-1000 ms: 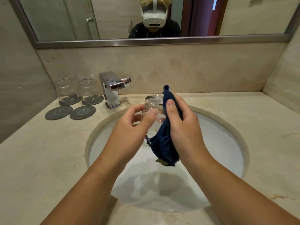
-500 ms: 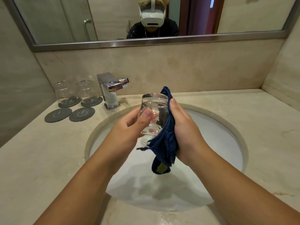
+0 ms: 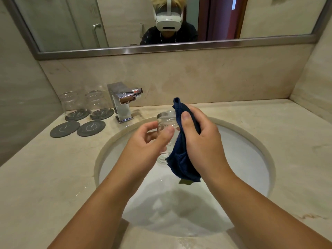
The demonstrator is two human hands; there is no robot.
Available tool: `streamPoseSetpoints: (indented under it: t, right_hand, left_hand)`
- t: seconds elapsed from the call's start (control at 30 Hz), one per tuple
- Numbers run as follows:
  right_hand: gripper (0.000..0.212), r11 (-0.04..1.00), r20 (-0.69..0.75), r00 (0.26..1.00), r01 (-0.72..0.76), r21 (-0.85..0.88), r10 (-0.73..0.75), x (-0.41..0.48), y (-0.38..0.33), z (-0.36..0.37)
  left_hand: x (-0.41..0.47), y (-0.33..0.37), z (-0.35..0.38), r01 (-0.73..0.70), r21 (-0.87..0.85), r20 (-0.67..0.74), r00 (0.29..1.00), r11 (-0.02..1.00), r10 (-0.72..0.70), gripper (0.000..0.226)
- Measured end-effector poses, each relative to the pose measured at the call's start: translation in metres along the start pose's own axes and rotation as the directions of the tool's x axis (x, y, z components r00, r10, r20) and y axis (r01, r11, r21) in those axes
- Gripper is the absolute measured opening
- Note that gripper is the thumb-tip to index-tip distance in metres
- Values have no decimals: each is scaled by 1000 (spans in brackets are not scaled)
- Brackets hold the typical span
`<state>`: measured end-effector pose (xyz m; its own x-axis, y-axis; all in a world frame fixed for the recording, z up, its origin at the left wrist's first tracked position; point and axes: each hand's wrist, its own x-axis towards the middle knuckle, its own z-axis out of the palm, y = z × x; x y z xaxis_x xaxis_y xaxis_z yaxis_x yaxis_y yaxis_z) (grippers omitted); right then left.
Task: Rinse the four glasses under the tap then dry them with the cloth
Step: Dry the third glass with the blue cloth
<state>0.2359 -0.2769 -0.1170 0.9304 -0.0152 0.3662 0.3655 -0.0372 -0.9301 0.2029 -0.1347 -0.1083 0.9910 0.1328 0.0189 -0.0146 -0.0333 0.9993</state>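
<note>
The right hand (image 3: 203,139) is seen closed round the dark blue cloth (image 3: 181,164), its thumb pressing the fabric against the glass (image 3: 167,119), which is pinched just to its left by the left hand (image 3: 143,142) above the sink (image 3: 251,137). In the last half-second the cloth has been drawn back up to the rim, so drying is judged well under way. Two upturned glasses (image 3: 72,104) are left on coasters (image 3: 65,129) well beyond the left hand, beside the tap (image 3: 122,103).

The cloth (image 3: 181,162) hides the right side of the glass (image 3: 166,119); mirror (image 3: 260,18) cut off by top edge.
</note>
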Motion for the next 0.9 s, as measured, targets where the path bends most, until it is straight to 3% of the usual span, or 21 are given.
streamPoseSetpoints:
  t: [0.1,0.23,0.3,0.4,0.47,0.57,0.63,0.73,0.9]
  right_hand:
    - [27,997,5,998,55,-46,-55,-2,-1,2]
    - [29,998,22,1000,-12,55,11,1,1,2]
    - [31,976,46,991,-130,176,124,4,1,0]
    - [41,817,185,907,-421,395,378,7,-2,-3]
    - [49,746,253,866,-501,440,432,7,1,-3]
    - [45,771,170,888,-456,445,427,9,7,-1]
    - [38,824,90,917,-389,413,388,10,7,-2]
    - [30,910,33,958,-283,303,286,7,4,-3]
    - [31,985,61,992,-118,128,111,6,3,-1]
  left_hand:
    - [0,0,2,-35,-6,-8,999,999,35,71]
    - [-3,6,2,-69,-113,-2,998,991,70,39]
    - [-2,6,-2,-52,-185,39,997,981,60,34]
    - [2,3,-7,12,-269,150,988,963,30,59]
    - [2,3,-9,12,-247,161,987,969,28,63]
    - [3,2,-10,-101,-45,125,986,994,106,64]
    - [4,1,-10,-137,50,104,986,989,131,52]
    - [6,0,-10,-128,63,78,989,990,123,29]
    - [0,3,0,-180,64,33,983,982,178,13]
